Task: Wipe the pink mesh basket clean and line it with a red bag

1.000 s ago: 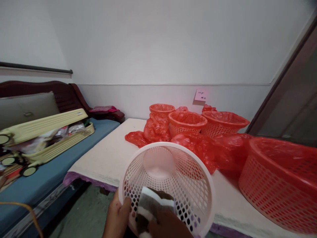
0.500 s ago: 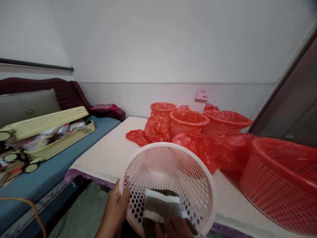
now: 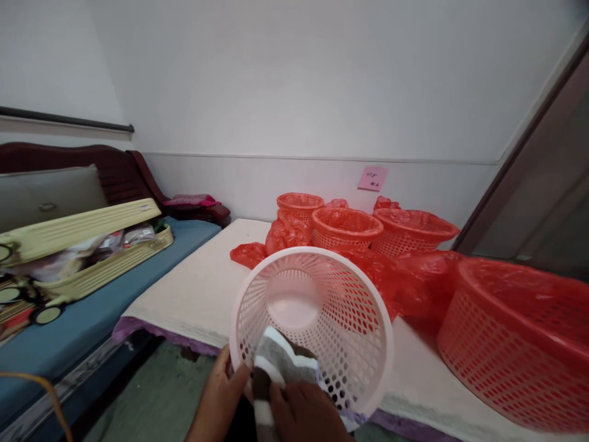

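While the left hand [image 3: 221,398] clasps the basket [image 3: 356,307] rim at lower centre of the frame, the right hand [image 3: 306,416] pinches a striped cloth [image 3: 275,367] against the near inner wall; the bottom and far wall lie beyond the cloth.

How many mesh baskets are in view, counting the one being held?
5. The left hand holds a pale pink basket. Along the table's back stand the left red basket, middle red basket and right red basket. A large red basket sits far right. Red bags may hide more.
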`<action>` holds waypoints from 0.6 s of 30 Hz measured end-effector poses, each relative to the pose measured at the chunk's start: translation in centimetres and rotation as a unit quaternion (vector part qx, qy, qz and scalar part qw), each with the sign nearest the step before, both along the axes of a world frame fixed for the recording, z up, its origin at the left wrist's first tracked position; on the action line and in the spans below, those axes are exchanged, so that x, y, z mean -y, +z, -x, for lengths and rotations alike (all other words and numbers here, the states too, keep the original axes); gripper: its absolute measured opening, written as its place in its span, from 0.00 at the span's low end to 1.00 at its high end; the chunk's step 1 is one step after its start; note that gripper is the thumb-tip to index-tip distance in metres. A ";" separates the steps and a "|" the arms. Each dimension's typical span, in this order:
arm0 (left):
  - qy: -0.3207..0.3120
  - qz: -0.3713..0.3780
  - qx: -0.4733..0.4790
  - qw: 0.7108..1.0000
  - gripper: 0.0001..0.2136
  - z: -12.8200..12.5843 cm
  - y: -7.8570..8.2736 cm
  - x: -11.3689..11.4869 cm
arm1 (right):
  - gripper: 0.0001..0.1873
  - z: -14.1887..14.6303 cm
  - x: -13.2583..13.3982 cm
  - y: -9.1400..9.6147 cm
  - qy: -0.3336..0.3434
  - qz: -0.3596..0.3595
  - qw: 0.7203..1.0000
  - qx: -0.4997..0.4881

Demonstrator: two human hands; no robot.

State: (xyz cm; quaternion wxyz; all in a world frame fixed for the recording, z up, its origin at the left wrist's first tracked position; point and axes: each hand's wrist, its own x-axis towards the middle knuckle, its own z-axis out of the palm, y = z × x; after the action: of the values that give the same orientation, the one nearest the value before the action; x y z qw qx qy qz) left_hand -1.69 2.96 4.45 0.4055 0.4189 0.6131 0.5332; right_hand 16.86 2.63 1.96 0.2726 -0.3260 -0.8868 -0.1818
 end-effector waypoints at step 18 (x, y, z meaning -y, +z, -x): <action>0.041 0.100 0.243 0.964 0.22 -3.3 -3.8 2.6 | 0.05 -1.6 -2.5 0.6 -0.114 0.221 0.960 0.128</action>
State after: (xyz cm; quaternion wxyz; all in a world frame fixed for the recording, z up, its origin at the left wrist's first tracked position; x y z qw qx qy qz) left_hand 1.62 0.32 0.64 0.5596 0.2089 0.5629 0.5713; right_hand 18.42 5.17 2.60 0.0558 -0.4511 -0.8893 -0.0510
